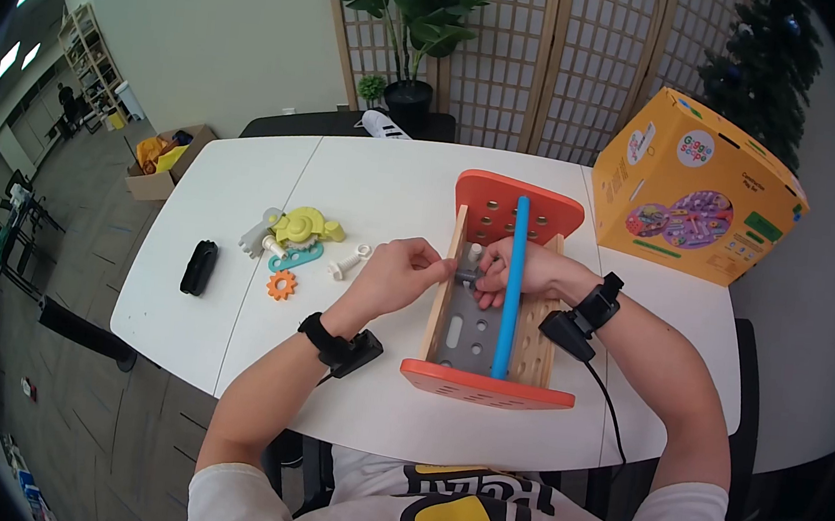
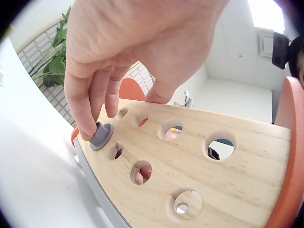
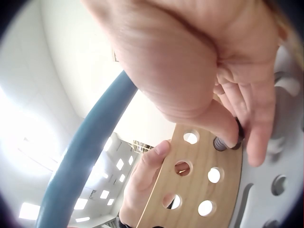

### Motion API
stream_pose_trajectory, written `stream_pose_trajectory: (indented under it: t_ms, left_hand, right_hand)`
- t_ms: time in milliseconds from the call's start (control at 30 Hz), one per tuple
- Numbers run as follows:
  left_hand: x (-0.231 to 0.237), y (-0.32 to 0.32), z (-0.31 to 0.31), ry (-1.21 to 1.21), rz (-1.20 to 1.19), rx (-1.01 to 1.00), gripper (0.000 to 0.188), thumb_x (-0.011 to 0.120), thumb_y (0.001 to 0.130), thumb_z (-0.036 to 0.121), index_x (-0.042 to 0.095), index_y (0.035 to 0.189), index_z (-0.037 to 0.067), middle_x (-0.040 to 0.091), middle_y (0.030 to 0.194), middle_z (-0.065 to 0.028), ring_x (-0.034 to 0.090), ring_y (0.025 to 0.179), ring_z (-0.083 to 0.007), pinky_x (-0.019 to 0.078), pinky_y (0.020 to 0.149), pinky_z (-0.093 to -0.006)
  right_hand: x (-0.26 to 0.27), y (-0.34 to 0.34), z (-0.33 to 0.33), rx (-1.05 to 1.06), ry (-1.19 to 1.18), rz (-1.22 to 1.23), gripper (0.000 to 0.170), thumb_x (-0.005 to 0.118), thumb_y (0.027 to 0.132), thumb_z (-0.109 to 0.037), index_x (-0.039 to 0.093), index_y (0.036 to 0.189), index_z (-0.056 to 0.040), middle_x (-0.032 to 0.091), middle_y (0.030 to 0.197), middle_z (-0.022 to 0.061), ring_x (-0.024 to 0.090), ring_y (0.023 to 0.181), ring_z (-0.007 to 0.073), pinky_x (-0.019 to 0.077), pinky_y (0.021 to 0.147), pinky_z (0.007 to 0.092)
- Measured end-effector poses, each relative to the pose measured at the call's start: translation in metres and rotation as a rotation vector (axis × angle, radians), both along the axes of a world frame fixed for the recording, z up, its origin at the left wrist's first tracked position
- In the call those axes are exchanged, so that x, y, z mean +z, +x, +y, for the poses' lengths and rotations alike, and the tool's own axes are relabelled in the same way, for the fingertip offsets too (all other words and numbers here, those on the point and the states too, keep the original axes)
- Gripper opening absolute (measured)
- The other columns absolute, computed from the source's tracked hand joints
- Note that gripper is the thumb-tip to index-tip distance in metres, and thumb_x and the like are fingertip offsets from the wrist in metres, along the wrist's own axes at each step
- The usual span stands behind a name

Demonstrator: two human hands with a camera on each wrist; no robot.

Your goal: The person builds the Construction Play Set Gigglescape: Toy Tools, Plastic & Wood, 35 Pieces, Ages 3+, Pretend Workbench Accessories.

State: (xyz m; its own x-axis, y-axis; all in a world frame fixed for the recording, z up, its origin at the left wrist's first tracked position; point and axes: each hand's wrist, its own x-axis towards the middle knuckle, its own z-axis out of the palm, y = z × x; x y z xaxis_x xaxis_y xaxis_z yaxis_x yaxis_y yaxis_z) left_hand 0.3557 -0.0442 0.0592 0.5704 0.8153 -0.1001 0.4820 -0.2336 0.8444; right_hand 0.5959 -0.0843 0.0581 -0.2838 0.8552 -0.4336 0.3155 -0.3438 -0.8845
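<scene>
A toy toolbox with a wooden side panel, orange-red ends, a blue handle bar and a grey holed base stands on the table. My left hand is at the panel's outer face, fingertips holding the flanged head of a grey toy bolt, thumb by the top edge. Inside the box, under the blue bar, my right hand pinches a dark nut around the bolt's threaded end, which pokes through a panel hole. The right fingers partly hide the nut.
Left on the white table lie a yellow-green toy piece, a teal strip, an orange gear, a white bolt and a black case. A yellow box stands back right.
</scene>
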Motion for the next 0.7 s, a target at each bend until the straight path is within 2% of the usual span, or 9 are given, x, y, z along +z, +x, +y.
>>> stream_pose_trajectory:
  t_ms: [33,133,233,333,533,633,700]
  left_hand:
    - [0.000,0.000,0.000,0.002,0.002,-0.001,0.037,0.069,0.096,0.034,0.071,0.102,-0.003,0.076,0.096,-0.0144,0.072,0.091,-0.0175,0.0545,0.086,-0.0302]
    - [-0.005,0.000,0.002,0.006,-0.007,0.002,0.037,0.069,0.096,0.033,0.071,0.102,-0.003,0.076,0.096,-0.0145,0.072,0.091,-0.0175,0.0547,0.085,-0.0303]
    - [-0.004,0.000,0.001,0.011,-0.024,0.000,0.036,0.070,0.095,0.032,0.071,0.101,-0.003,0.076,0.096,-0.0146,0.072,0.090,-0.0175,0.0549,0.085,-0.0304]
    - [-0.001,0.000,-0.001,0.014,-0.024,0.008,0.035,0.070,0.095,0.032,0.071,0.100,-0.003,0.077,0.094,-0.0145,0.072,0.089,-0.0175,0.0550,0.084,-0.0304]
    - [0.000,0.001,-0.002,0.018,-0.009,0.020,0.035,0.070,0.095,0.031,0.071,0.100,-0.003,0.077,0.092,-0.0143,0.072,0.087,-0.0173,0.0548,0.082,-0.0301]
    - [0.004,0.001,-0.004,0.013,-0.013,0.019,0.035,0.070,0.095,0.031,0.071,0.100,-0.003,0.077,0.093,-0.0145,0.072,0.087,-0.0172,0.0547,0.082,-0.0298]
    - [0.002,0.001,-0.003,0.009,-0.021,0.018,0.035,0.070,0.095,0.031,0.071,0.100,-0.003,0.077,0.093,-0.0145,0.072,0.087,-0.0172,0.0547,0.082,-0.0298]
  right_hand:
    - [-0.001,0.000,0.000,-0.015,0.011,0.004,0.013,0.072,0.091,-0.002,0.061,0.091,0.0055,0.073,0.088,0.0177,0.076,0.078,0.0244,0.0624,0.067,0.0298]
    - [-0.001,0.001,0.002,0.019,0.027,-0.060,0.013,0.072,0.092,-0.005,0.068,0.091,0.0077,0.074,0.086,0.0169,0.076,0.077,0.0217,0.0621,0.067,0.0291]
    - [0.003,0.001,0.001,0.036,0.028,-0.130,0.018,0.071,0.095,-0.013,0.071,0.095,0.0056,0.075,0.085,0.0112,0.075,0.077,0.0153,0.0584,0.063,0.0239]
    - [0.005,0.000,0.002,0.058,0.045,-0.173,0.020,0.070,0.096,-0.014,0.073,0.096,0.0065,0.075,0.082,0.0109,0.074,0.074,0.0139,0.0581,0.062,0.0238]
    - [0.000,0.002,0.004,0.076,0.089,-0.226,0.024,0.068,0.097,-0.017,0.074,0.096,0.0063,0.074,0.081,0.0094,0.071,0.070,0.0121,0.0579,0.063,0.0231]
    - [-0.004,0.004,0.006,0.080,0.108,-0.216,0.022,0.068,0.097,-0.015,0.070,0.096,0.0067,0.074,0.083,0.0108,0.071,0.071,0.0132,0.0581,0.063,0.0236]
    - [-0.007,0.002,0.002,-0.028,0.097,-0.130,0.018,0.068,0.097,-0.012,0.066,0.096,0.0057,0.074,0.084,0.0122,0.072,0.071,0.0142,0.0584,0.063,0.0239]
